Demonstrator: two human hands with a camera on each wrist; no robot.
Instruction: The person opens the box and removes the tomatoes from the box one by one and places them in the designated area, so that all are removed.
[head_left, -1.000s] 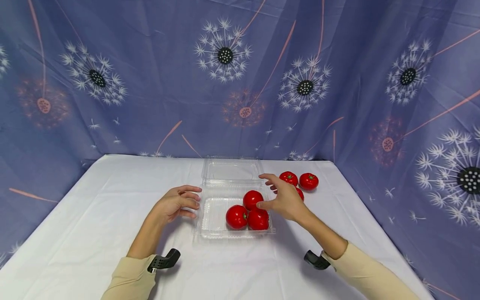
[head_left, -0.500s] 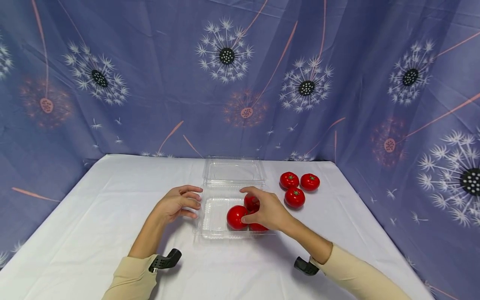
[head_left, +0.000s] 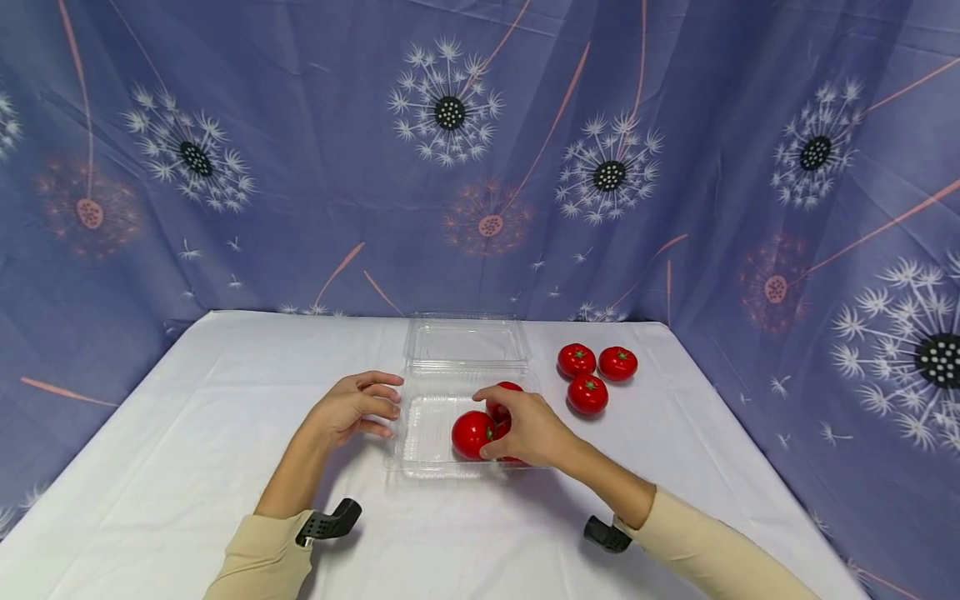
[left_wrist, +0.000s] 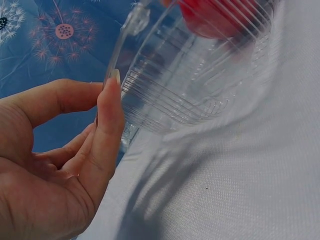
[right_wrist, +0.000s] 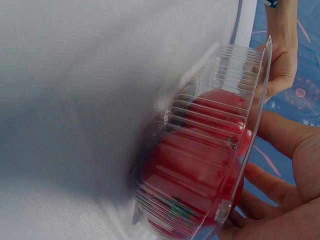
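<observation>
A clear plastic clamshell container [head_left: 427, 429] lies with its lid [head_left: 467, 342] folded back. Inside its right half are three red tomatoes: the front-left tomato [head_left: 473, 435] shows best, while the rear tomato [head_left: 509, 388] and the front-right one are partly covered. My left hand [head_left: 354, 408] pinches the container's left rim, which the left wrist view shows between thumb and finger. Reaching in over the right side, my right hand [head_left: 531, 427] has thumb and fingers around the front-right tomato [right_wrist: 185, 165]; its fingertips are hidden in the right wrist view.
Outside the container, to the right, sit three more tomatoes [head_left: 587, 393] close together. A white cloth [head_left: 225, 433] covers the table, and a blue dandelion-print curtain [head_left: 337, 167] hangs behind and at both sides.
My right hand has moved left and down from the container's right edge onto the tomatoes inside, uncovering the outside tomatoes. My left hand has stayed at the left rim.
</observation>
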